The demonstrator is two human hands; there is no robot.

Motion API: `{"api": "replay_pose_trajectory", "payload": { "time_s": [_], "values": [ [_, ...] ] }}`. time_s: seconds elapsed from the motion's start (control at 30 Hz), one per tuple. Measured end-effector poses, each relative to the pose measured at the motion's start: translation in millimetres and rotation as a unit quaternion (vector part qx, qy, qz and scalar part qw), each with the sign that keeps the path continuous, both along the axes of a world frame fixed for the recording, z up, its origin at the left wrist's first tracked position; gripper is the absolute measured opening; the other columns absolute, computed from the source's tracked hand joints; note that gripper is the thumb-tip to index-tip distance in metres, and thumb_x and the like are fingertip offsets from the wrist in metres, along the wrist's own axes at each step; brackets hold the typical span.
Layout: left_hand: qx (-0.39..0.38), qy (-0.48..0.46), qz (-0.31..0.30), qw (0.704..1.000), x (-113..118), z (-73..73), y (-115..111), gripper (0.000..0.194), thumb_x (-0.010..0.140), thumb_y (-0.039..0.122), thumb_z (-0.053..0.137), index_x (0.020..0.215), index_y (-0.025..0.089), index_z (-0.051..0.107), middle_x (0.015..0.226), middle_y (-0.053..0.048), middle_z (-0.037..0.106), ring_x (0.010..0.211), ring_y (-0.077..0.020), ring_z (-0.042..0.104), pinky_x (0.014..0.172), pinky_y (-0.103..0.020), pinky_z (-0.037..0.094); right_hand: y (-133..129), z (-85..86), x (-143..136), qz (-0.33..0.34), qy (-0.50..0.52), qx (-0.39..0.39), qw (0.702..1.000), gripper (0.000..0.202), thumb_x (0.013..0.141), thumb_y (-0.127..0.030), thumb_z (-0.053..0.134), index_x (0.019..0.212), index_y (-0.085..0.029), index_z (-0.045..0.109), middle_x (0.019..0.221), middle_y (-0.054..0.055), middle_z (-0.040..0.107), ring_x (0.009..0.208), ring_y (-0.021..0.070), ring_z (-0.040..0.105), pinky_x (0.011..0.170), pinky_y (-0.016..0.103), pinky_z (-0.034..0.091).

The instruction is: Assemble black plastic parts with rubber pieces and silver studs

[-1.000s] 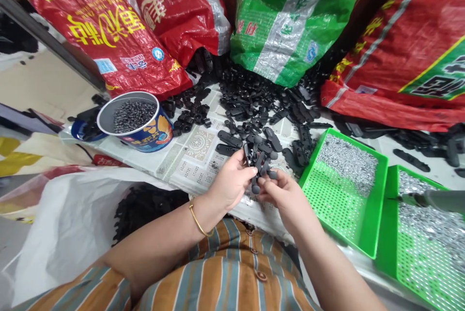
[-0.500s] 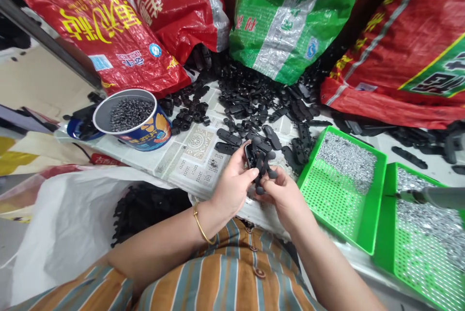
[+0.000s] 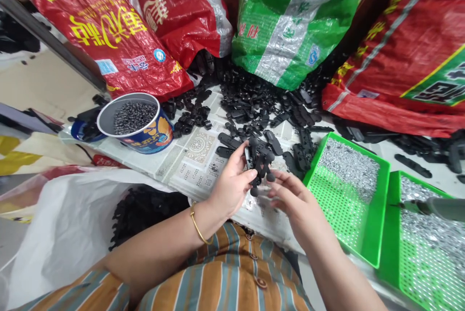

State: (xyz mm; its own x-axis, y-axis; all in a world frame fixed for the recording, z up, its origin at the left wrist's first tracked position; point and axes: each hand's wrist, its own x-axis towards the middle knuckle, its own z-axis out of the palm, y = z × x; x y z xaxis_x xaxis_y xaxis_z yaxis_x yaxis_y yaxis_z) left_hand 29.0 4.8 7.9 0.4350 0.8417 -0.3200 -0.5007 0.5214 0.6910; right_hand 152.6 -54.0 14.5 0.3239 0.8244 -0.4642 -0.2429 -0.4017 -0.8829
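Observation:
My left hand [image 3: 232, 182] is closed around a black plastic assembly [image 3: 258, 163] with several rounded arms sticking out, held above the table's front edge. Just right of it is my right hand [image 3: 292, 194], its fingers apart and curved toward the assembly, with nothing visible in them. Behind both hands, loose black plastic parts [image 3: 243, 93] lie in a heap on the patterned table [image 3: 198, 175]. A green tray [image 3: 385, 194] with small silvery metal pieces stands to the right of my right hand.
A blue tub [image 3: 165, 132] of small dark pieces stands at the left. A second green tray [image 3: 390, 248] lies at the far right, under a grey tool [image 3: 443, 208]. Red and green sacks [image 3: 290, 25] line the back. A white bag [image 3: 61, 224] holds black parts at lower left.
My right hand has let go of the black assembly and moved slightly right and down, its fingers opening. My left hand still holds the assembly. The whole view has shifted slightly.

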Motion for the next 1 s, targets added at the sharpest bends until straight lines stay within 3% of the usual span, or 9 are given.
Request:
{"api": "replay_pose_trajectory", "payload": {
  "time_s": [0.13, 0.23, 0.33, 0.43, 0.57, 0.8, 0.87, 1.0],
  "values": [
    [-0.007, -0.001, -0.005, 1.000, 0.9, -0.9, -2.2, 0.068, 0.070, 0.004, 0.056, 0.132, 0.025, 0.039, 0.127, -0.007, 0.052, 0.105, -0.0178, 0.054, 0.077, -0.024, 0.044, 13.2, 10.3, 8.5, 0.008, -0.104, 0.031, 0.994, 0.036, 0.066, -0.042, 0.069, 0.093, -0.021, 0.063, 0.082, 0.002, 0.061, 0.063, 0.0105, 0.052, 0.053, 0.022, 0.042],
    [-0.016, -0.007, -0.021, 1.000, -0.7, -3.6, -3.7, 0.068, 0.069, 0.005, 0.057, 0.131, 0.026, 0.040, 0.125, -0.007, 0.052, 0.103, -0.0175, 0.054, 0.074, -0.024, 0.044, 22.3, 9.5, 9.8, 0.065, -0.122, 0.013, 0.990, 0.028, 0.065, -0.043, 0.070, 0.074, -0.018, 0.062, 0.062, -0.003, 0.054, 0.051, 0.0081, 0.043, 0.048, 0.022, 0.036],
    [-0.050, -0.027, -0.069, 0.996, -4.9, -8.9, -3.2, 0.067, 0.069, 0.007, 0.059, 0.130, 0.028, 0.041, 0.121, -0.007, 0.054, 0.093, -0.0163, 0.057, 0.067, -0.023, 0.043, 25.0, 4.4, 9.6, 0.085, -0.127, 0.014, 0.988, 0.029, 0.063, -0.044, 0.070, 0.068, -0.018, 0.059, 0.055, -0.004, 0.050, 0.047, 0.0079, 0.041, 0.048, 0.023, 0.035],
    [-0.071, -0.048, -0.107, 0.991, -8.5, -13.5, -2.0, 0.062, 0.070, 0.009, 0.061, 0.127, 0.029, 0.045, 0.116, -0.007, 0.056, 0.082, -0.0141, 0.058, 0.064, -0.024, 0.043, 24.3, -1.1, 10.3, 0.092, -0.099, 0.014, 0.991, 0.031, 0.063, -0.045, 0.070, 0.068, -0.017, 0.058, 0.058, -0.003, 0.054, 0.049, 0.0090, 0.046, 0.049, 0.024, 0.038],
    [-0.070, -0.046, -0.118, 0.989, -8.4, -12.0, -2.4, 0.057, 0.072, 0.010, 0.059, 0.125, 0.029, 0.048, 0.114, -0.006, 0.057, 0.085, -0.0147, 0.057, 0.069, -0.026, 0.044, 24.5, -5.3, 10.7, 0.098, -0.063, -0.007, 0.993, 0.033, 0.061, -0.046, 0.071, 0.069, -0.017, 0.056, 0.059, -0.002, 0.057, 0.049, 0.0115, 0.054, 0.048, 0.024, 0.038],
    [-0.041, 0.022, -0.084, 0.995, -2.2, -6.6, -7.1, 0.068, 0.069, 0.002, 0.053, 0.131, 0.025, 0.041, 0.107, -0.006, 0.060, 0.078, -0.0116, 0.055, 0.068, -0.024, 0.043, 25.9, -10.7, 7.8, 0.093, -0.009, -0.017, 0.995, 0.034, 0.060, -0.041, 0.073, 0.067, -0.019, 0.048, 0.056, -0.004, 0.054, 0.049, 0.0131, 0.057, 0.054, 0.029, 0.047],
    [-0.034, 0.030, -0.072, 0.996, -1.8, -7.2, -7.2, 0.068, 0.068, 0.003, 0.053, 0.132, 0.022, 0.039, 0.107, -0.007, 0.061, 0.083, -0.0133, 0.056, 0.072, -0.026, 0.043, 25.6, -11.6, 8.4, 0.097, -0.054, 0.007, 0.994, 0.031, 0.062, -0.040, 0.072, 0.072, -0.020, 0.050, 0.059, -0.004, 0.054, 0.053, 0.0125, 0.055, 0.055, 0.028, 0.047],
    [-0.021, 0.027, -0.074, 0.997, -4.7, -5.9, -4.7, 0.067, 0.068, 0.003, 0.053, 0.131, 0.020, 0.039, 0.107, -0.008, 0.061, 0.088, -0.0150, 0.056, 0.075, -0.027, 0.043, 25.9, -11.6, 8.6, 0.089, -0.192, 0.052, 0.976, 0.035, 0.066, -0.037, 0.069, 0.094, -0.021, 0.055, 0.084, 0.002, 0.058, 0.068, 0.0137, 0.054, 0.060, 0.028, 0.046]
  ]
}}
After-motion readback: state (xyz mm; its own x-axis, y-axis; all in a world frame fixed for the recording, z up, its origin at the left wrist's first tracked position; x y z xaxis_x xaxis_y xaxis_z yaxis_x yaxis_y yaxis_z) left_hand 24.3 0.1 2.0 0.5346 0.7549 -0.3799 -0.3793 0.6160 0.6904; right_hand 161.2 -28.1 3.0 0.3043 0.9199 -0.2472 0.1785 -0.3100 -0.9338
